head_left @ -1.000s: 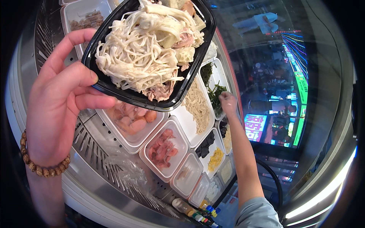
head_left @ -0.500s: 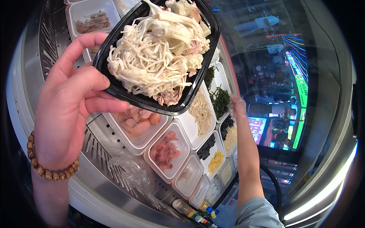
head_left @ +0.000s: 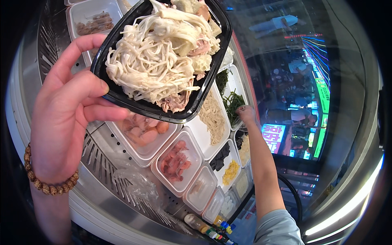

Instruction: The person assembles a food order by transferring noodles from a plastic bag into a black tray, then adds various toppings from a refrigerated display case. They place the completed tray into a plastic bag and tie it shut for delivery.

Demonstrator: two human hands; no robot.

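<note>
My left hand (head_left: 77, 90) grips the rim of a black plastic tray (head_left: 107, 107), thumb on the near corner and fingers beneath and behind. The tray is tilted toward me and heaped with pale enoki mushrooms (head_left: 147, 61), plus pinkish-brown meat-like pieces (head_left: 177, 101) and pale chunks. At the right, my right hand (head_left: 246, 113) reaches down to dark green seaweed-like strips (head_left: 233, 102) in a white container; its fingers are mostly hidden there. A beaded bracelet (head_left: 53, 188) circles my left wrist.
White containers hold sausage-like pieces (head_left: 145, 130), red-pink slices (head_left: 174, 161), tofu-like shreds (head_left: 212, 122), black fungus-like pieces (head_left: 220, 158) and yellow shreds (head_left: 231, 172). A crumpled clear bag (head_left: 139, 183) lies on the perforated metal counter. Bottles (head_left: 196, 222) stand at the bottom; glass borders the right.
My right hand has moved left and slightly down onto the dark green strips. The black tray and my left hand have shifted slightly left in view.
</note>
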